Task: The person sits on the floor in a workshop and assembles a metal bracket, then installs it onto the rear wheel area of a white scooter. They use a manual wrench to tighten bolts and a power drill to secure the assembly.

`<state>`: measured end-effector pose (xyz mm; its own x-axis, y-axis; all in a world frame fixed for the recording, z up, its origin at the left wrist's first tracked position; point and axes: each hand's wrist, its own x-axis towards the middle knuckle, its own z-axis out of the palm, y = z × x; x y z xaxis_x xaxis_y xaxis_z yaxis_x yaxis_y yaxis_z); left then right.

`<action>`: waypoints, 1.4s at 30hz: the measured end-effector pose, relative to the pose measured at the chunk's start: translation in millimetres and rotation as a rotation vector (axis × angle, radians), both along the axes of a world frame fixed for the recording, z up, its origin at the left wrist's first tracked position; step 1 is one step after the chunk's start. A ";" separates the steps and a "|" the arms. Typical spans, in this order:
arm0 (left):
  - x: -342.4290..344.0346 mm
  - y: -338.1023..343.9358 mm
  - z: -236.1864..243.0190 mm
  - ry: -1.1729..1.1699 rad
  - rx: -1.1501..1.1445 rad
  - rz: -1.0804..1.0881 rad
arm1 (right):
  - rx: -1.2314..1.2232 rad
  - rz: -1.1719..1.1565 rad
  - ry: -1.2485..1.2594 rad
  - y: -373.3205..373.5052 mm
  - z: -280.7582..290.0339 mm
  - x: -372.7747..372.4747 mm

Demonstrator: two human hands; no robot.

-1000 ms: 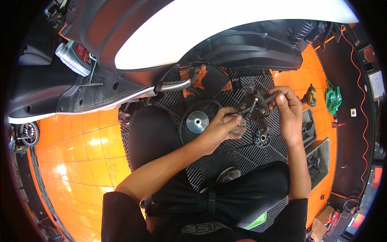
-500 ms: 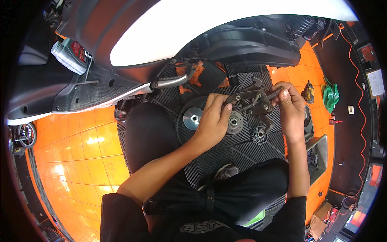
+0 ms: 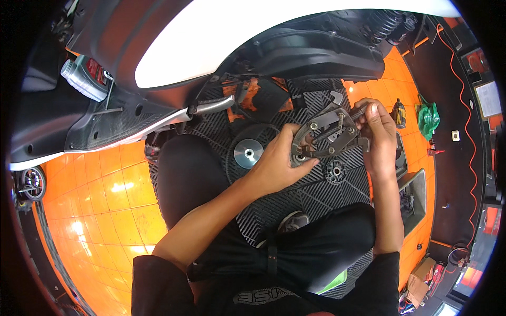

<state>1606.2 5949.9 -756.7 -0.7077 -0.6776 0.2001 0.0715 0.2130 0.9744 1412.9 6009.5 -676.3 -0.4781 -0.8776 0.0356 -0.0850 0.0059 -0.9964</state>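
My left hand (image 3: 279,160) grips the lower left edge of a round grey metal clutch assembly (image 3: 328,134) with shoes and springs, held up over the black mat. My right hand (image 3: 378,134) holds its right side, thumb and fingers pinching a small bolt-like part at the upper right rim. Below the assembly, a black pulley with a shiny round hub (image 3: 249,154) lies on the mat, and a small toothed gear part (image 3: 335,170) rests to its right. My knees frame the view from below.
A scooter body (image 3: 263,47) with white panel and black plastic covers spans the top. A grey oil bottle (image 3: 84,79) sits on its footboard at left. A black ribbed mat (image 3: 316,195) lies over orange floor tiles (image 3: 105,195). A green rag (image 3: 428,118) and metal tray (image 3: 414,195) are at right.
The clutch assembly has been turned and lifted more face-on toward me. My left hand shifted from on top of it to its lower left edge; my right hand moved to its upper right.
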 end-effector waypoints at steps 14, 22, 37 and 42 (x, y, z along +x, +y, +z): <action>-3.3 0.0 -9.4 0.184 0.345 -0.168 | -0.025 -0.041 0.052 -0.3 -2.6 -6.3; -3.5 -5.4 -17.2 0.365 0.745 -0.184 | -0.057 -0.067 0.238 3.3 -4.8 -8.5; 0.6 -4.5 -10.4 0.316 0.985 0.268 | -0.256 0.126 0.664 9.3 -14.0 21.5; 2.3 -17.9 -4.7 0.528 0.819 0.404 | -0.350 0.267 0.433 2.2 -36.7 10.3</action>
